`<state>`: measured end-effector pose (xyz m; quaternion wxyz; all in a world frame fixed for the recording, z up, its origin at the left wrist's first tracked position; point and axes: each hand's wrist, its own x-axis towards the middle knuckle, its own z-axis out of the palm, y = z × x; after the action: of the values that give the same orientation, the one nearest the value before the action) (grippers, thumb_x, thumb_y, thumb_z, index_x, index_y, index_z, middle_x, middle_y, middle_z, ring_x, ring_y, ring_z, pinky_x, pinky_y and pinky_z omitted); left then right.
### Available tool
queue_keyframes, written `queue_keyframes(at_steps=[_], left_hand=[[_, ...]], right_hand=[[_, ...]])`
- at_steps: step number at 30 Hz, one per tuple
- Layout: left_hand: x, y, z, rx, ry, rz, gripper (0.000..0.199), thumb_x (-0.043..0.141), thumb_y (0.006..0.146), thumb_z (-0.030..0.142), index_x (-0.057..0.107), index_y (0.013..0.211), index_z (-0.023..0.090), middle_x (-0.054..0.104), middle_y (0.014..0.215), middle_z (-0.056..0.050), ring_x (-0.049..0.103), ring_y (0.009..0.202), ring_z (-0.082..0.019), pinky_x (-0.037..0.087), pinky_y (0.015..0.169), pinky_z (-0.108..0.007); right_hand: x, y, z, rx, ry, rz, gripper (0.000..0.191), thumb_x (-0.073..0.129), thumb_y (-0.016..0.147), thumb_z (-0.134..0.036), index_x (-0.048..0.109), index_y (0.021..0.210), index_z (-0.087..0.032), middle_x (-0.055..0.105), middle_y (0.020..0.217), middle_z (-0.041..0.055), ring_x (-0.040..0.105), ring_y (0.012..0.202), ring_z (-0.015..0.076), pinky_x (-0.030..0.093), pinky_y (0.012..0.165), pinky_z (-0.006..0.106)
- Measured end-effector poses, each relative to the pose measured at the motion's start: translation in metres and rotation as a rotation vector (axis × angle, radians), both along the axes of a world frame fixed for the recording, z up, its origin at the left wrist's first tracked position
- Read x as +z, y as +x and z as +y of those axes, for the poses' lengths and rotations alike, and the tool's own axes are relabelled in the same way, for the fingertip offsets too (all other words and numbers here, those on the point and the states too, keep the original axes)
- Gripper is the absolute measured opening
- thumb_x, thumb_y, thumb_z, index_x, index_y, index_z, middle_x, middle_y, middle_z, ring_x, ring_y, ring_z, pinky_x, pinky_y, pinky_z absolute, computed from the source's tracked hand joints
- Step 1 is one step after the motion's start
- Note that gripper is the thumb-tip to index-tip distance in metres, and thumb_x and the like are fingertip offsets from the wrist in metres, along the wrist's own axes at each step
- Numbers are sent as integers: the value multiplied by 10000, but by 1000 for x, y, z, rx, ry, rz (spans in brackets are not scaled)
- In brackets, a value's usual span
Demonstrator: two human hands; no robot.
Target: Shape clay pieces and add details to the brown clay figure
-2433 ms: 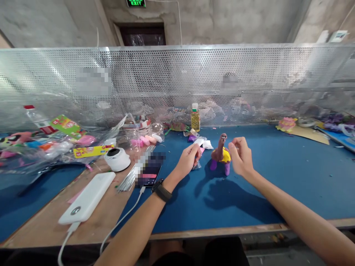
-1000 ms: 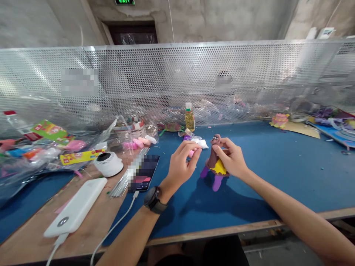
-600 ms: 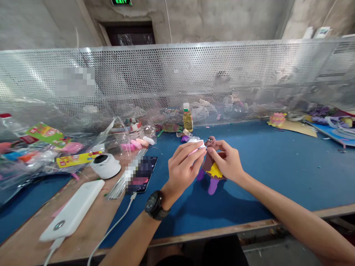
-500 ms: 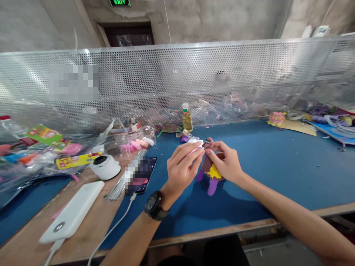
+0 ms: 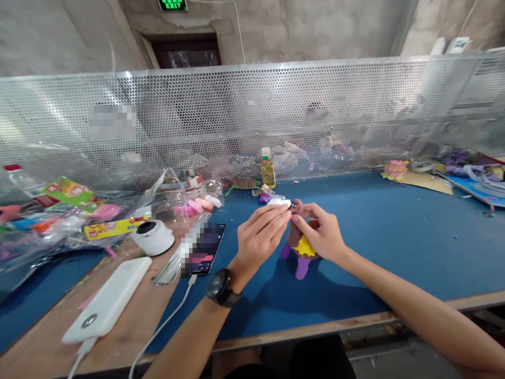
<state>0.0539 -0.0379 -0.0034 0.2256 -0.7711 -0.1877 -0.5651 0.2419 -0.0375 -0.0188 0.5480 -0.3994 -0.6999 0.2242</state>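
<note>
The right hand (image 5: 315,223), apart from the toy animal (image 5: 303,246) at first, now has its thumb and fingers clamped on the brown neck, just below the head. The toy now leans and sits nearer the front edge of the bench (image 5: 394,237), around mid-length. The left hand (image 5: 278,221) has come to the head, fingertips together; whether they pinch anything cannot be told. Fingers cover part of the head and back. White scraps (image 5: 279,201) are partly hidden behind the left hand.
</note>
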Motion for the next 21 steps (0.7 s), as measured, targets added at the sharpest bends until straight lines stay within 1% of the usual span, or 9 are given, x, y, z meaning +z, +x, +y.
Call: queue_keyframes(at_steps=[2, 5, 8, 11, 13, 15, 17, 21], left_hand=[[0, 0, 0, 11, 1, 3, 297, 702, 921, 70, 683, 1190, 193, 784, 1135, -69, 739, 1074, -198, 640, 925, -359], [2, 0, -2, 31, -14, -41, 193, 671, 946, 110, 661, 1115, 201, 778, 1061, -60, 732, 1007, -190, 623, 886, -352], [3, 1, -4, 30, -73, -108, 89, 592, 978, 128, 614, 1031, 195, 740, 989, -64, 702, 958, -186, 597, 865, -350], [2, 1, -5, 9, -134, -129, 82, 532, 999, 130, 583, 1001, 194, 703, 980, -67, 671, 957, -182, 580, 859, -342], [1, 1, -5, 5, -151, -128, 79, 539, 1005, 133, 585, 1005, 196, 699, 1015, -67, 666, 983, -182, 577, 880, -343], [-1, 1, -4, 27, -145, -136, 68, 579, 1006, 151, 609, 1039, 202, 700, 1101, -71, 666, 1050, -190, 576, 926, -359], [-3, 1, -3, 57, -123, -154, 102, 630, 995, 170, 639, 1086, 214, 682, 1203, -73, 654, 1130, -200, 575, 966, -375], [-8, 2, 1, 65, -98, -165, 171, 706, 958, 181, 684, 1114, 246, 638, 1298, -59, 631, 1205, -206, 595, 955, -374]], right_hand=[[0, 0, 0, 3, -2, 1, 296, 658, 951, -496, 667, 1017, -208, 789, 883, 52, 646, 562, 131, 519, 513, 245], [1, 0, -1, 7, -18, 8, 298, 665, 944, -495, 671, 1014, -206, 788, 878, 51, 619, 531, 119, 496, 490, 234], [1, 0, -1, 8, -25, 17, 292, 672, 943, -491, 673, 998, -204, 788, 886, 52, 612, 536, 113, 483, 486, 226], [0, 0, 0, 12, -27, 19, 288, 668, 948, -490, 671, 995, -206, 788, 900, 54, 620, 552, 116, 486, 493, 228], [0, 0, 0, 13, -26, 14, 288, 667, 949, -491, 667, 995, -207, 787, 894, 50, 612, 537, 111, 480, 486, 228], [0, 0, 0, 10, -24, 6, 290, 665, 950, -494, 664, 998, -207, 785, 887, 48, 607, 525, 108, 475, 479, 228], [0, 0, 0, 9, -17, -2, 294, 662, 952, -498, 661, 1002, -208, 785, 889, 49, 618, 535, 111, 480, 486, 229], [1, 0, -1, 11, -4, -11, 301, 656, 955, -501, 657, 1014, -206, 785, 884, 52, 642, 568, 122, 492, 502, 232]])
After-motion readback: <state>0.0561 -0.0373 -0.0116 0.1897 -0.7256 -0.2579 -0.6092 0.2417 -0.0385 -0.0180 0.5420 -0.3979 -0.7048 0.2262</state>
